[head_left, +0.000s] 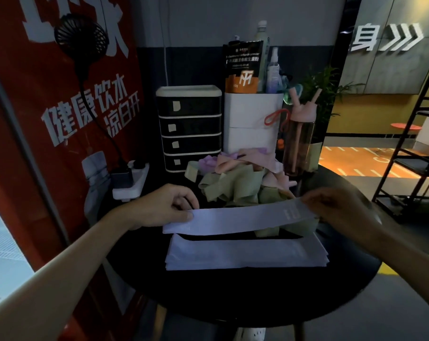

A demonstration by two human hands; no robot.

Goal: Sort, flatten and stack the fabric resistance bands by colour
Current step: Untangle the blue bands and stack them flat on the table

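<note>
A pale lilac fabric band (238,217) is stretched flat between my hands, a little above the table. My left hand (169,205) pinches its left end and my right hand (336,205) pinches its right end, where small white print shows. Just below lies a flat stack of lilac bands (245,252) near the table's front. Behind the held band sits a tangled heap of green bands (233,185), with pink bands (260,161) and a few purple ones on top.
The round black table (307,291) also carries a small black drawer unit (190,129), a white bin (252,124) holding bottles and a pouch, a pink water bottle (299,139) and a white power strip (132,183). A black shelf frame (410,156) stands at right.
</note>
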